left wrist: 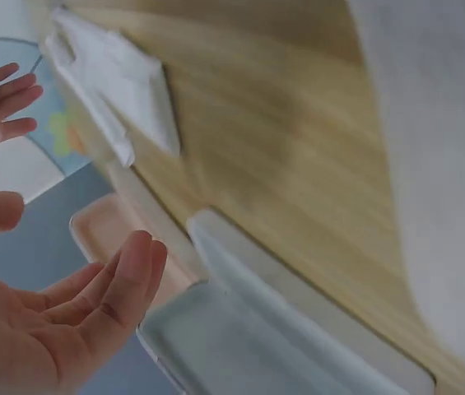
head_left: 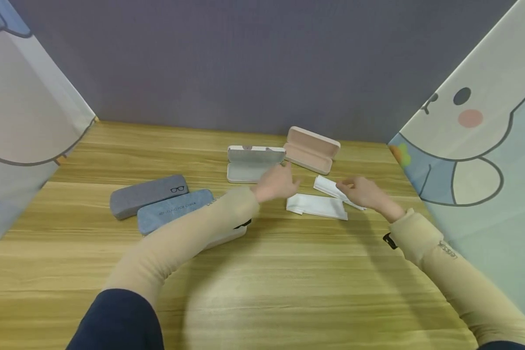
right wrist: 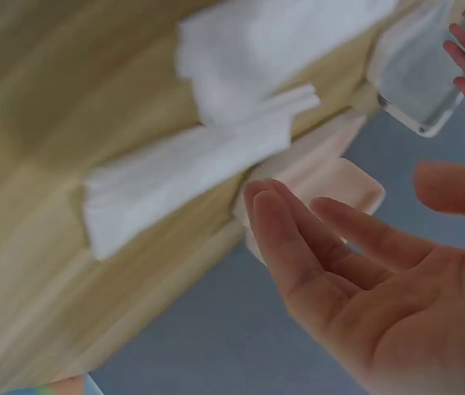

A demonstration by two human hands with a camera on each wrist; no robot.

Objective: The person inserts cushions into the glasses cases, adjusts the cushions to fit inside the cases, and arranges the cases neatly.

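My left hand (head_left: 274,183), fingers relaxed and empty, hovers at the front right corner of an open glasses case (head_left: 247,171) with a grey lining. Over the far end of a folded white cloth (head_left: 332,188) is my right hand (head_left: 362,191), its fingers loosely bent with nothing between them, as the right wrist view shows. A second folded white cloth (head_left: 317,206) lies between the two hands, close against the first. Behind the cloths stands another open glasses case (head_left: 309,150), lined in pink. Both open cases have their lids raised toward the back.
On the left lie a closed grey glasses case (head_left: 146,195) with a glasses print and a closed blue case (head_left: 170,210). A pale case (head_left: 227,237) shows partly beneath my left forearm. A grey panel (head_left: 245,68) rises behind the wooden table (head_left: 288,291), with cartoon-printed cloth (head_left: 472,146) at both sides.
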